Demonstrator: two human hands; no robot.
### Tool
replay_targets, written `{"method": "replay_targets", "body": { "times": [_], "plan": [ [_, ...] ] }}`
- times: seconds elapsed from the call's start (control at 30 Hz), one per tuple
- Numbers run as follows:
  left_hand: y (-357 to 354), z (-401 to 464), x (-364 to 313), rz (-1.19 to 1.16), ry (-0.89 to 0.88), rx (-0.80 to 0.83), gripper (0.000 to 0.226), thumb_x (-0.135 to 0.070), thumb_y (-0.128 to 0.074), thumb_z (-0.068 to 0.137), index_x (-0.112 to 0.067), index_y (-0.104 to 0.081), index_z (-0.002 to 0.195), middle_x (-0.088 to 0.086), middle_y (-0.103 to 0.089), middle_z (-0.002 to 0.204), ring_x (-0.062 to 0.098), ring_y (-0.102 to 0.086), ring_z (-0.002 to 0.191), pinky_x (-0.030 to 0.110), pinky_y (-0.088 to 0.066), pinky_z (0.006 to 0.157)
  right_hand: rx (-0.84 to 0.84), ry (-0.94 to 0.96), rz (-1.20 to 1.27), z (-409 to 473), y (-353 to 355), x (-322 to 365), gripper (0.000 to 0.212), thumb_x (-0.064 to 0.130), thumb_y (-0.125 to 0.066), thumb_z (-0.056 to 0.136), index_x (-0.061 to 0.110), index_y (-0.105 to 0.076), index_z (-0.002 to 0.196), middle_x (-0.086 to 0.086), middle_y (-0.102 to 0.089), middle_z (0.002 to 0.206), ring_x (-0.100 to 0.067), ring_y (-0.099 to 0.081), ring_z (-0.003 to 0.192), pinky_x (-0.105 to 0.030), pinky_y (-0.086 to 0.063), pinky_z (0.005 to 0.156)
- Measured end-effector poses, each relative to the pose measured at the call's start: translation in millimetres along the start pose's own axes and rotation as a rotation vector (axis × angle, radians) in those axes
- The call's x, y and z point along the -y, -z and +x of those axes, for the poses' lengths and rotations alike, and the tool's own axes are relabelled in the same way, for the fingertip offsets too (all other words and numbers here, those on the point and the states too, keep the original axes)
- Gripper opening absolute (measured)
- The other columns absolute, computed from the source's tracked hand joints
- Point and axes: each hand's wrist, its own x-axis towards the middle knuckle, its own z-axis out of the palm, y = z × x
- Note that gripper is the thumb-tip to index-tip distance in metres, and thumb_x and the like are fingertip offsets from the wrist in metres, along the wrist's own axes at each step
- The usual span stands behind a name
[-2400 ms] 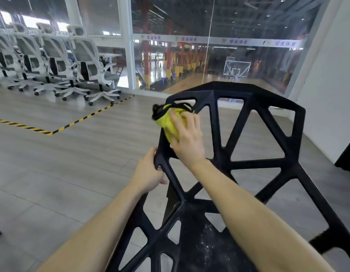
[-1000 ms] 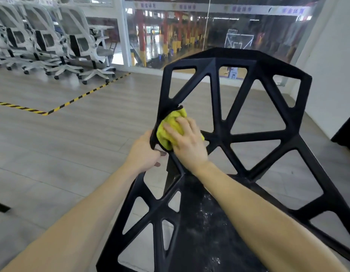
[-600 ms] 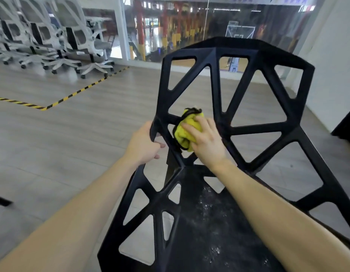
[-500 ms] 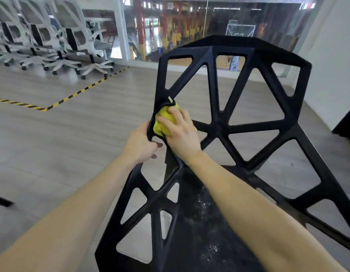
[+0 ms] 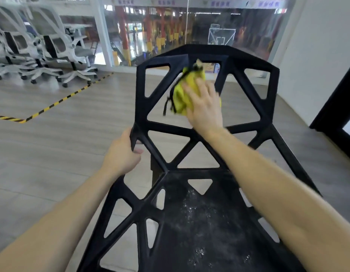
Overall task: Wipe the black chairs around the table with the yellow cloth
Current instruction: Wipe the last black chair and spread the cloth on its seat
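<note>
Our crumpled yellow cloth (image 5: 186, 93) now presses on the middle bars of the black lattice plastic chair (image 5: 207, 134), moved from its left edge. Our right hand (image 5: 204, 107) pushes it with spread fingers; our left hand (image 5: 122, 154) grips the frame. The dusty seat waits.

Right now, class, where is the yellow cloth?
In the head view the yellow cloth is pressed under the right hand against the upper middle of the black chair backrest, just below its top rail.
</note>
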Motion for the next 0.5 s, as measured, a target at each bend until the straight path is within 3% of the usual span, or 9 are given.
{"method": "replay_targets", "body": {
  "times": [0.07,0.13,0.23,0.3,0.33,0.43,0.5],
  "plan": [
    [-1.3,0.1,0.7,0.054,-0.016,-0.001,0.080,-0.020,-0.049,0.068,-0.047,-0.037,0.142,-0.023,-0.074,0.108,0.011,-0.075,0.100,0.049,-0.064,0.077,0.102,-0.003,-0.008,-79.3,-12.2,-4.2,0.057,0.007,-0.062,0.094,0.025,-0.057,0.148,-0.010,-0.049,0.153,-0.042,-0.047,0.132,-0.056,-0.047,0.091],
    [-2.6,0.6,1.2,0.113,-0.026,-0.014,0.085,-0.014,-0.053,0.072,-0.046,-0.032,0.148,-0.016,-0.074,0.106,0.021,-0.073,0.101,0.049,-0.063,0.079,0.172,0.055,0.002,-110.4,-12.4,-15.8,0.053,0.003,-0.062,0.093,0.022,-0.062,0.142,-0.011,-0.054,0.147,-0.043,-0.051,0.124,-0.055,-0.048,0.087],
    [-7.5,4.4,-2.9,0.204,-0.092,-0.042,0.089,0.000,-0.057,0.080,-0.035,-0.028,0.156,-0.005,-0.068,0.114,0.032,-0.068,0.106,0.044,-0.057,0.081,0.112,0.071,0.020,-50.4,-2.6,-24.9,0.046,0.003,-0.061,0.092,0.022,-0.066,0.133,-0.008,-0.058,0.137,-0.039,-0.051,0.119,-0.052,-0.050,0.089],
    [-9.0,2.4,-7.2,0.265,-0.122,-0.070,0.090,0.004,-0.060,0.079,-0.026,-0.030,0.158,0.004,-0.060,0.122,0.037,-0.063,0.109,0.044,-0.053,0.080,0.002,-0.026,0.012,-24.9,1.0,-21.2,0.051,0.003,-0.058,0.094,0.023,-0.063,0.140,-0.004,-0.056,0.141,-0.036,-0.050,0.123,-0.046,-0.047,0.092],
    [-9.4,0.3,-7.8,0.346,-0.154,-0.092,0.092,0.003,-0.064,0.076,-0.019,-0.031,0.159,0.009,-0.055,0.130,0.040,-0.059,0.116,0.046,-0.053,0.085,0.033,-0.071,0.027,-34.0,-0.2,-17.5,0.057,0.001,-0.059,0.092,0.024,-0.059,0.144,-0.005,-0.053,0.145,-0.036,-0.048,0.126,-0.048,-0.048,0.094],
    [-8.9,-0.2,-9.1,0.771,-0.479,-0.248,0.102,-0.011,-0.074,0.073,-0.005,-0.029,0.164,0.021,-0.036,0.157,0.045,-0.036,0.148,0.056,-0.038,0.118,0.309,0.017,0.028,-115.3,-13.0,-10.0,0.081,-0.007,-0.065,0.076,0.026,-0.053,0.148,-0.007,-0.043,0.153,-0.039,-0.041,0.131,-0.056,-0.051,0.091],
    [-15.5,7.5,-20.1,0.921,-0.771,-0.222,0.089,-0.020,-0.070,0.082,-0.006,-0.036,0.163,0.020,-0.039,0.159,0.042,-0.032,0.154,0.058,-0.023,0.129,0.376,0.092,0.066,-146.7,-9.8,-21.4,0.068,-0.001,-0.067,0.076,0.028,-0.063,0.138,-0.006,-0.051,0.145,-0.037,-0.046,0.121,-0.057,-0.055,0.086]
  ]
}}
